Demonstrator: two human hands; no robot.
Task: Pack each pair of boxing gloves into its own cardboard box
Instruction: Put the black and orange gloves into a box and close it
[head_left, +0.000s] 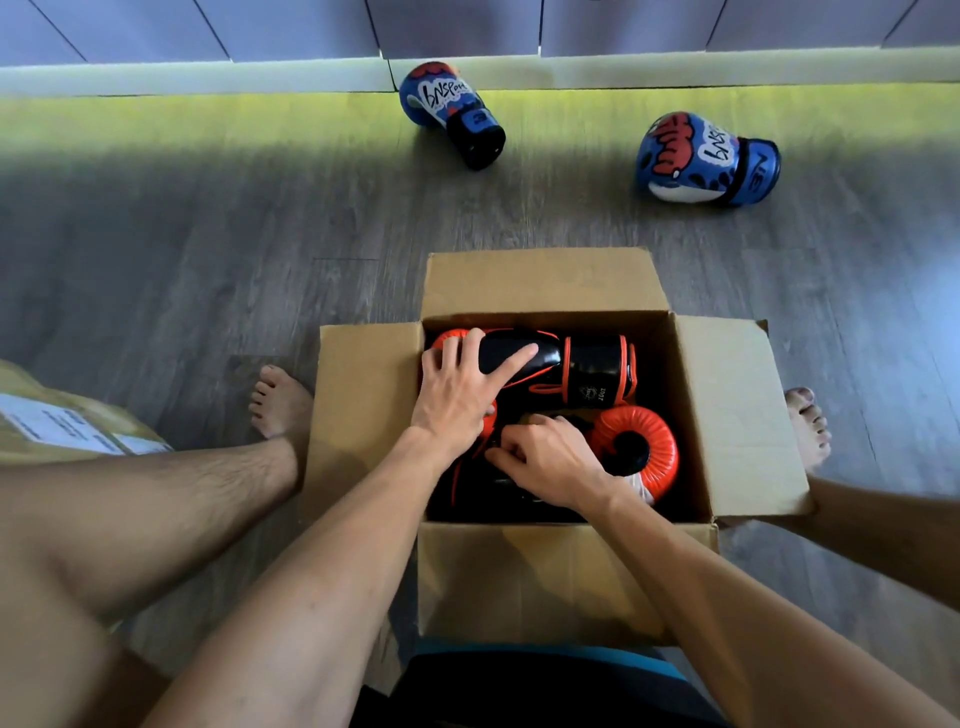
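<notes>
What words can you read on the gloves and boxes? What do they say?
"bNSPort": on the far blue glove, in its white patch.
"bNSP...": on the right blue glove, seen sideways; the end is hidden.
"3N": on both blue gloves' cuffs.
Black cuff in the open box: round logo, too small to read.
Label on the left package: blurred.

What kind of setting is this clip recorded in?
Most likely a room in a home, not a workshop. The person sits barefoot on a wood-look plank floor beside a plain skirting board, packing black-and-orange gloves into a cardboard box, with two blue gloves loose on the floor.
</notes>
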